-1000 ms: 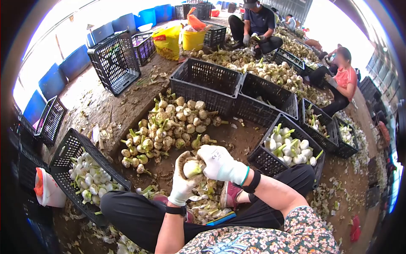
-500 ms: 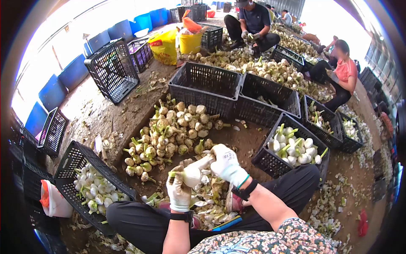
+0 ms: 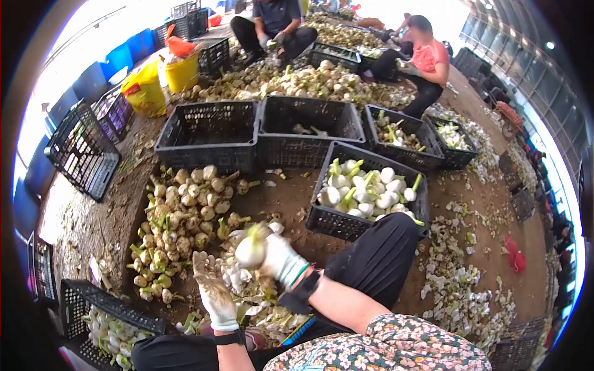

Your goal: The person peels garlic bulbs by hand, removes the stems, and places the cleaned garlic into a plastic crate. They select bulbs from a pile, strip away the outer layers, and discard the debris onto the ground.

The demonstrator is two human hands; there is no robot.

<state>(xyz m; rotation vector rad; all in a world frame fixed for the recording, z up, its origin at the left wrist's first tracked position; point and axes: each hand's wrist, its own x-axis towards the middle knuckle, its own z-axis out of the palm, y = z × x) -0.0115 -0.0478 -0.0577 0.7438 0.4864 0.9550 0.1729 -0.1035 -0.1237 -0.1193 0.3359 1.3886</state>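
Since half a second ago the left hand (image 3: 211, 289) has come off the bulb (image 3: 250, 251) and dropped lower left, and the view has swung right. The right hand (image 3: 279, 260) alone now holds the bulb, its grip closed around the bulb's right side with the gloved fingers wrapped behind it. The left hand is open and empty, fingers spread, its soiled palm up, just below and left of the bulb but apart from it.

The bulb's long axis stands nearly upright. The pale round end sits in the grip and the green stalk (image 3: 254, 231) points up and away from the person. The right hand is the nearer one, being on the bulb, and the left is a short reach off.

Below both hands lies a heap of peelings (image 3: 267, 311) on the floor. To the left of the grip is the pile (image 3: 179, 213) of unpeeled bulbs. To the right, past the person's dark-trousered knee (image 3: 371, 260), stands a crate (image 3: 334, 224) part-filled with clean white bulbs, nearer to the right hand than to the left. A second crate (image 3: 79, 292) with white bulbs sits at lower left, beyond the left hand.
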